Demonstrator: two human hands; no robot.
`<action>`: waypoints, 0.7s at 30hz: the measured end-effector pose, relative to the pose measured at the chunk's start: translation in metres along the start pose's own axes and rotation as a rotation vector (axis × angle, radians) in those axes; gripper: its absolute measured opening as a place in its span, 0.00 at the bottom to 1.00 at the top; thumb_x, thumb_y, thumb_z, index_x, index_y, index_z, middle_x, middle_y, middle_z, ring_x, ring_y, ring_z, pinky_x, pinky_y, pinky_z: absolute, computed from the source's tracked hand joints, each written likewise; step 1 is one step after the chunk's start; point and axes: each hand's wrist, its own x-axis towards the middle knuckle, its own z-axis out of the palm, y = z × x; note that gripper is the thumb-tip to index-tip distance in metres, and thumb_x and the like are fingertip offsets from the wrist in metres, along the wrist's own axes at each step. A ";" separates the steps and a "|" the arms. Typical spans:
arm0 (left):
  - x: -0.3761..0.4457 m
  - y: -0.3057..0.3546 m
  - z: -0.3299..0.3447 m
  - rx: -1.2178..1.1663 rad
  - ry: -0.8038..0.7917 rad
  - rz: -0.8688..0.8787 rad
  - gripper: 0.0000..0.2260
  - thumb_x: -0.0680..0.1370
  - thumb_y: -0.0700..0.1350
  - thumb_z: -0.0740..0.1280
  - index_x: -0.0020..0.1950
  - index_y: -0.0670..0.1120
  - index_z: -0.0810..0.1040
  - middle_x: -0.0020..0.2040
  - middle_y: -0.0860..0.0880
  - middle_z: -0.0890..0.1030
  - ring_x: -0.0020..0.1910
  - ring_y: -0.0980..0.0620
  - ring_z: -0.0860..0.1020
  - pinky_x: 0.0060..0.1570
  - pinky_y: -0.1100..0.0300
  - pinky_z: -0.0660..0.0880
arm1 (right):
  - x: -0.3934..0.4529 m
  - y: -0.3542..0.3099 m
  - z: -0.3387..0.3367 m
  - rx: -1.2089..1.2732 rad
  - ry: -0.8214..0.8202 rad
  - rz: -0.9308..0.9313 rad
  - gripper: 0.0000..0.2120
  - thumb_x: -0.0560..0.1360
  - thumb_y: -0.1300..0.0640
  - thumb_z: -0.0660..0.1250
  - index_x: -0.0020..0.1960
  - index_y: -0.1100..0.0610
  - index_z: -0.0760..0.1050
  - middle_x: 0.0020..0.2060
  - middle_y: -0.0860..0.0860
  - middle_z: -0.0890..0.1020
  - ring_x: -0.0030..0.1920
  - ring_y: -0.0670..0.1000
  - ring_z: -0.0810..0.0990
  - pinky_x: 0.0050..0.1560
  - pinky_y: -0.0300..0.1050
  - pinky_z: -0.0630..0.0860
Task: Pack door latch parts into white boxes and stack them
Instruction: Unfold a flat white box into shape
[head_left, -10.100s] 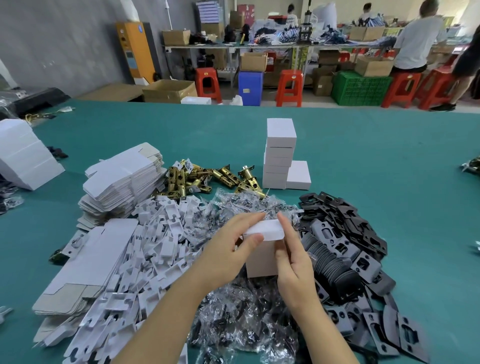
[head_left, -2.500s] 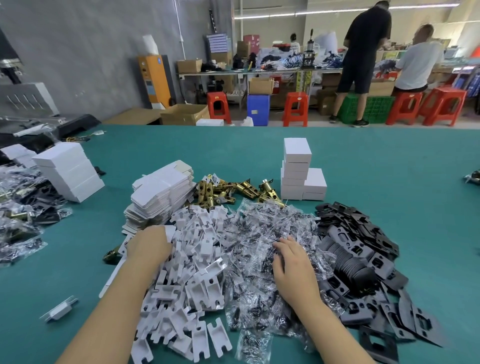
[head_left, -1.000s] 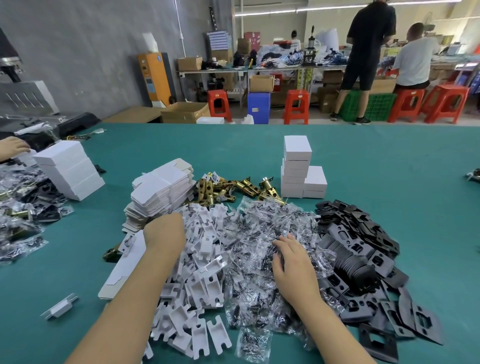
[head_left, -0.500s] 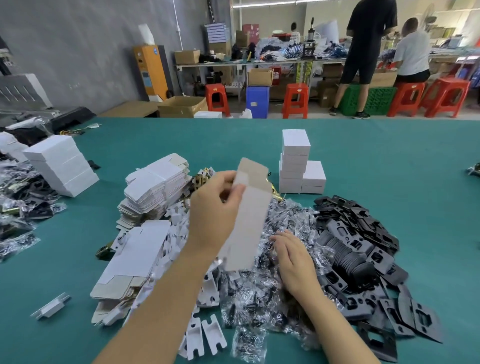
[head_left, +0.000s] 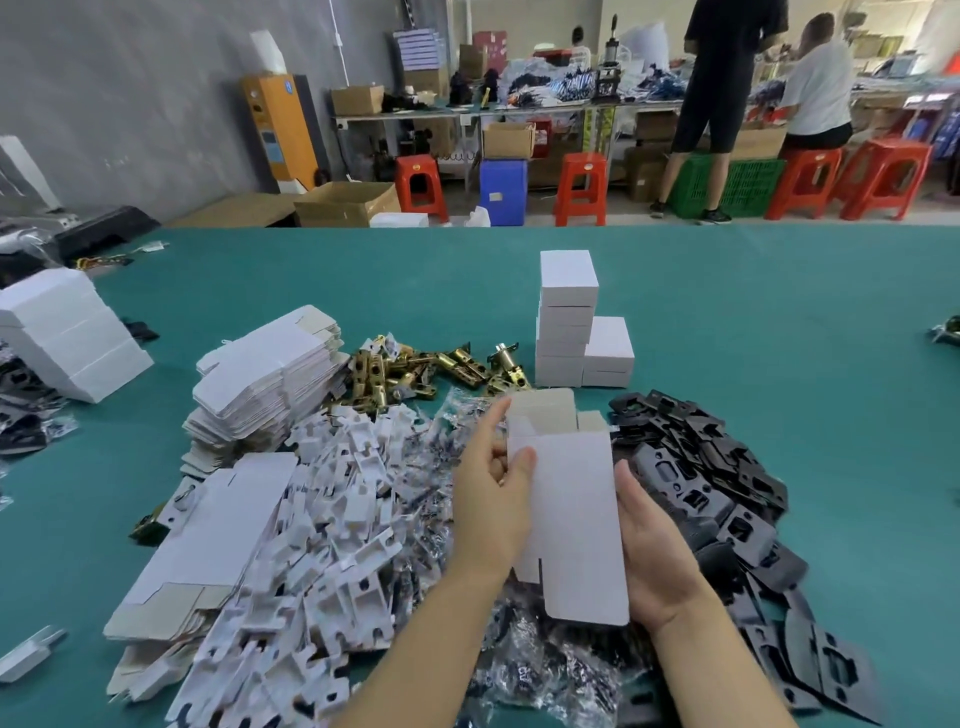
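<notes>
White card, one flat unfolded box blank (head_left: 569, 514), is held between both hands above the bagged parts (head_left: 545, 670), its long axis running from 6 toward 12 o'clock and its grey flaps pointing to 12. The left hand (head_left: 493, 499) pinches its left edge with thumb on the front face; the right hand (head_left: 652, 561) cups its right edge, fingers behind. At 12 o'clock, well apart, the stack of white boxes (head_left: 569, 317) rises about five high, with a two-high stack just beside it.
</notes>
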 end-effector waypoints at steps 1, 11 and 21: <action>0.002 -0.002 0.002 0.079 -0.028 0.039 0.23 0.83 0.44 0.65 0.68 0.72 0.70 0.58 0.55 0.81 0.54 0.51 0.81 0.55 0.45 0.81 | 0.000 0.001 0.002 -0.010 0.016 -0.010 0.31 0.82 0.35 0.54 0.76 0.52 0.72 0.74 0.60 0.74 0.71 0.61 0.76 0.66 0.59 0.77; 0.012 -0.009 -0.009 0.449 -0.327 0.149 0.27 0.78 0.63 0.67 0.75 0.69 0.64 0.73 0.67 0.61 0.71 0.62 0.63 0.70 0.50 0.70 | 0.000 0.007 0.010 -0.046 0.081 -0.010 0.34 0.77 0.29 0.51 0.65 0.49 0.82 0.65 0.61 0.82 0.60 0.62 0.84 0.52 0.56 0.83; -0.004 -0.011 -0.016 0.437 -0.282 0.249 0.25 0.78 0.65 0.66 0.73 0.70 0.63 0.70 0.71 0.60 0.68 0.69 0.63 0.67 0.56 0.72 | -0.004 0.014 0.004 -0.009 0.035 -0.039 0.30 0.75 0.39 0.61 0.65 0.60 0.82 0.53 0.64 0.86 0.48 0.61 0.86 0.45 0.53 0.84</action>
